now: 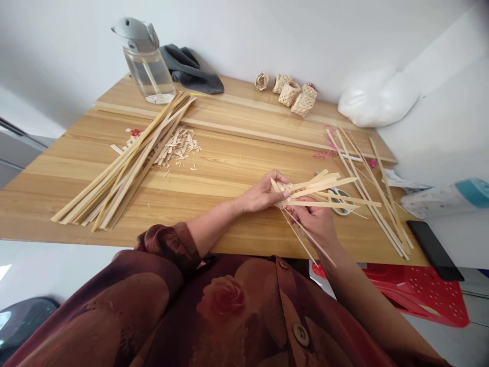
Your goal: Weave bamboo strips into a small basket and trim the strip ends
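Plaiting is judged to be the step in hand; a small woven piece of pale flat strips, partly covered by fingers, is held near the front edge of the wooden table; it is pinched between thumb and fingers by the left hand; the fingers of the right hand are bent in at its lower right side, among the loose ends, but whether a strip is gripped there or merely steadied cannot be told; the next move is judged to call for the crossings to be held flat by the left hand while one loose end is singled out by the right, folded over and tucked beneath its neighbour. Counts are recorded as follows: woven pieces in hand, one; loose ends, at least six, a firm figure being prevented by overlap; small woven baskets at the back, at least four; spare strips at the right, at least five; strip bundle at the left, one, its members uncountable; offcut pile beside it, one; scissors, one pair, partly hidden behind the loose ends; black phone, one; drinking bottle, one; dark cloth, one; white plastic bag, one.
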A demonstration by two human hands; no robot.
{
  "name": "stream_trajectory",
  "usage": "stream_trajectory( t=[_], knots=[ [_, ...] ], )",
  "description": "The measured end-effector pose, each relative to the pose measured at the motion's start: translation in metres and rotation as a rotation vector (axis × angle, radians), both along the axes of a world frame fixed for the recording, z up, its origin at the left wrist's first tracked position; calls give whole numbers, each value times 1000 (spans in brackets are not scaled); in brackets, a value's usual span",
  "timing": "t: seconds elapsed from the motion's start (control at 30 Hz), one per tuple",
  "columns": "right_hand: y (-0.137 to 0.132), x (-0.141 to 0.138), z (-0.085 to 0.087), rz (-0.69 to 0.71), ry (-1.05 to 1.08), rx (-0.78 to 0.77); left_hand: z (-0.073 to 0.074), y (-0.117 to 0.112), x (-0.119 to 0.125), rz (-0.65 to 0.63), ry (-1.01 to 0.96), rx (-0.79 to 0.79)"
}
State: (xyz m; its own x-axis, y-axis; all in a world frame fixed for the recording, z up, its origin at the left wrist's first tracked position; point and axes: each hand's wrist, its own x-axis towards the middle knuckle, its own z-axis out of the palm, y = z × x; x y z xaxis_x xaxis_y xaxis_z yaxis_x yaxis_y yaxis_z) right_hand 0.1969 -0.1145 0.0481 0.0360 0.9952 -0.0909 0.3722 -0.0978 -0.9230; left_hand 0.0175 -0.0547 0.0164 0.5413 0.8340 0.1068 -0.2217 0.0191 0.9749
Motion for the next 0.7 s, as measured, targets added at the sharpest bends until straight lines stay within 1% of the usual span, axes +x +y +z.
stream_trajectory(
  t=[0.07,0.23,0.3,0.33,0.4,0.47,0.57,0.7],
  knots=[
    [-3,4,6,26,22,-74,1,1,-2,-6,0,6],
    [-24,26,29,203,102,-305,10,3,-5,-72,-78,-72],
    [-33,33,33,253,127,-376,12,2,-5,-98,-76,-73],
    [-37,34,33,263,118,-382,13,1,-5,-103,-72,-71],
    [-39,33,30,225,84,-337,13,-1,-4,-95,-65,-71],
    [-37,28,24,137,84,-261,13,-2,-2,-82,-62,-68],
    [-30,19,17,9,159,-191,13,-3,-1,-55,-55,-31],
    [-24,14,11,-112,224,-108,13,-1,-2,-19,-39,-3]
  ],
)
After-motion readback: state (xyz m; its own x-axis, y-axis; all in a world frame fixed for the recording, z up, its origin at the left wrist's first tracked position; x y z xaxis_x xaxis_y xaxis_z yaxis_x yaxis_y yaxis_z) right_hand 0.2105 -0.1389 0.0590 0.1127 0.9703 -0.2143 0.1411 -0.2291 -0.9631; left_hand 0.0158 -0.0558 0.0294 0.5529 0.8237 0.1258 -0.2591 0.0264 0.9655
